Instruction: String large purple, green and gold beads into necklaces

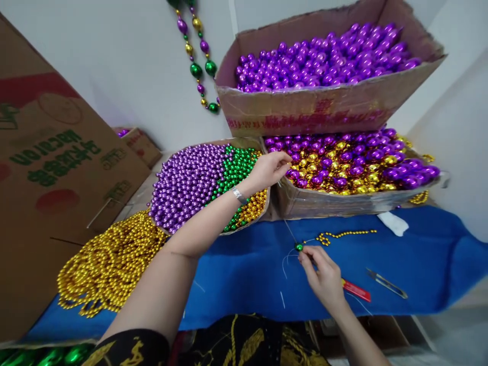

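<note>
My left hand [270, 169] is raised to the near left corner of the box of purple and gold beads [354, 202], its fingers pinched together at the beads; what they pinch is too small to tell. A silver bracelet [239, 194] sits on that wrist. My right hand [323, 274] rests on the blue cloth [247, 269], fingers closed on a thin thread that carries a small green bead [299, 247]. A short strand of small gold beads [343, 235] lies just beyond that hand.
A box of small purple, green and gold beads [194, 180] sits at centre left, with a heap of gold strands [110, 262] beside it. A box of purple beads [324, 109] is stacked above. A red tool [356, 290] and snips [387, 283] lie at right. A bead garland [198, 56] hangs on the wall.
</note>
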A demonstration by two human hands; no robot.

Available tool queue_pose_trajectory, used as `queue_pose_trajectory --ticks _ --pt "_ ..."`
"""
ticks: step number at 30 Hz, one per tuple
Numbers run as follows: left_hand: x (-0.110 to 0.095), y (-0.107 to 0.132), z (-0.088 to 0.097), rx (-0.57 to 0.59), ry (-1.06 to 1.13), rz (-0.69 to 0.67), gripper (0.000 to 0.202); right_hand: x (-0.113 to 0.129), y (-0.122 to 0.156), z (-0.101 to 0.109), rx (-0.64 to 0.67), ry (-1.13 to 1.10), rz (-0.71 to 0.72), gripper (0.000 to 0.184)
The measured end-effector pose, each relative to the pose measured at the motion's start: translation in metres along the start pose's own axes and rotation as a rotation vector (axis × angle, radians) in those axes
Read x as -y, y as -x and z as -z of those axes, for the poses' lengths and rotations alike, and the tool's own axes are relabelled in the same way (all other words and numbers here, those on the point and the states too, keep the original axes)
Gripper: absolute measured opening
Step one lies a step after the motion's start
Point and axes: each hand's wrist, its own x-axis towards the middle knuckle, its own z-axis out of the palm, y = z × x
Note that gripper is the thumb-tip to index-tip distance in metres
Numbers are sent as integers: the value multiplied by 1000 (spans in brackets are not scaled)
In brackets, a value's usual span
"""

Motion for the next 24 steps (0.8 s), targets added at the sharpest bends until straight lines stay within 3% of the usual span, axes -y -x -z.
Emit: queue_pose_trajectory --ticks 4,8,11,14,17,21,24 --pt "-2 -43 -32 253 -211 54 17 4 -2 2 -21 11 29 9" --pt "0 -59 -45 377 -403 164 26 2 0 4 -36 20 19 9" --pt "-1 -50 -35 353 -413 42 12 1 0 6 -54 23 13 9" --pt "-5 -37 -19 269 -292 -142 19 2 -3 6 -65 28 21 9" --pt "-6 -32 -15 217 -247 -161 20 7 -6 4 -60 37 29 9" --pt "-1 -44 -39 136 -318 -60 16 14 -6 3 -63 47 19 10" --pt "5 -59 -67 258 -300 9 17 17 -3 4 -89 37 5 11"
